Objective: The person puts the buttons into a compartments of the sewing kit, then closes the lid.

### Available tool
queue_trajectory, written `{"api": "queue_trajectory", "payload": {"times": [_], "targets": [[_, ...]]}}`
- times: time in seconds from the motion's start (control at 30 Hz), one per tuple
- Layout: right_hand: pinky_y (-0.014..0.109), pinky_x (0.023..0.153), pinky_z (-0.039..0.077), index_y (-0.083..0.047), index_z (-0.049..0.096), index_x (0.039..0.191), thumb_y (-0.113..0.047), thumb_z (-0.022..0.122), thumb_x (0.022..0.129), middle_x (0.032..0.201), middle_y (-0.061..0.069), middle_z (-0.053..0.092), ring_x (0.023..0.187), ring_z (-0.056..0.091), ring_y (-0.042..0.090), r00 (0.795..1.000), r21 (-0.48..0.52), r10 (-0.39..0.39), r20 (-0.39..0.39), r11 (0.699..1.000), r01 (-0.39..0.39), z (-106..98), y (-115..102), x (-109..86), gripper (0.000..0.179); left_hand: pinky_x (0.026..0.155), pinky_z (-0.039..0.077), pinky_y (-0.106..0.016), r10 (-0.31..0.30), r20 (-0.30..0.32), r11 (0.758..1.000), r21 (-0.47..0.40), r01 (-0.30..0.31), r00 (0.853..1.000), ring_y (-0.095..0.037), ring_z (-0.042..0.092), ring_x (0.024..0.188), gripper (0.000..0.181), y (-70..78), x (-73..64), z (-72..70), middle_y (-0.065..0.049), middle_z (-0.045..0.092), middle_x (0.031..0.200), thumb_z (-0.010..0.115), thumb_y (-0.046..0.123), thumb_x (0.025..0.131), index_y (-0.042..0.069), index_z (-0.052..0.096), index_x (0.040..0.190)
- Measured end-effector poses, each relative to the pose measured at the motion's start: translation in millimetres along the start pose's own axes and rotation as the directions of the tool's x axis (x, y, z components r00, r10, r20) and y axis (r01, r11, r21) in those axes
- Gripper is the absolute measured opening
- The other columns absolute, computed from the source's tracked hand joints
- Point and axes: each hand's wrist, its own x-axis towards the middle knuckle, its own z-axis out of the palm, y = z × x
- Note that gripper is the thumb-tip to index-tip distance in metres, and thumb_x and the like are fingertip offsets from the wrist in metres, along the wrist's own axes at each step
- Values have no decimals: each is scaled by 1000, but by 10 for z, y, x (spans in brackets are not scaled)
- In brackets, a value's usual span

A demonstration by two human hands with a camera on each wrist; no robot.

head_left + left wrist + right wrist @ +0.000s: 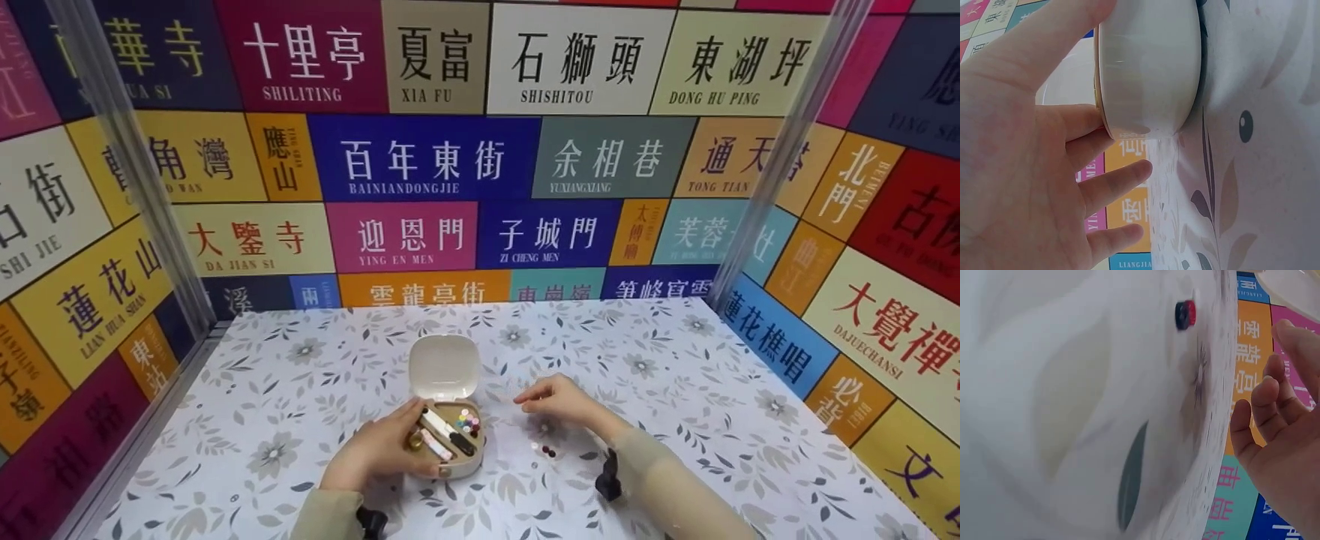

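Note:
My left hand grips a small cream box, thumb at its near side and index finger toward the back. In the left wrist view the box's smooth wall sits between thumb and index, the other fingers spread free. Its pale lid stands raised behind. Inside lie a white-and-black stick, a white-and-pink stick and several small coloured discs in a right-hand compartment. My right hand hovers right of the box, fingers loosely bent, nothing seen in them.
A few small discs, white, dark red and black, lie on the tabletop below my right hand. A floral cloth covers the table. Panels of coloured signs rise at the back and both sides, with clear corner posts.

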Motion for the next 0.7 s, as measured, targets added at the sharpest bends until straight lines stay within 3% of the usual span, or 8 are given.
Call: {"api": "queue_trajectory", "payload": {"times": [0.23,0.47,0.7], "targets": [[17,56,48,-1,77,96,-7,76,81,77,1,66,63,57,5,996,-82,-64,60,994,69,-55,76,-156,17,111,19,-62,10,-9,1000,23,-10,1000,-41,28,139,120,19,-10,20,-8,22,159,85,55,59,11,26,154],[19,61,50,-9,79,88,-7,79,74,77,-9,64,68,56,3,982,-251,-90,169,959,131,9,7,-250,14,108,19,-67,27,-17,998,52,-26,999,-42,29,139,116,21,-21,28,-10,24,158,85,52,62,9,28,153],[21,68,50,-14,80,83,-11,83,70,75,-14,59,70,54,3,981,-383,-78,178,913,142,53,-65,-281,14,109,19,-67,12,-14,999,45,-11,1000,-44,29,138,116,20,-10,25,-8,24,158,85,53,61,11,28,153]]}}
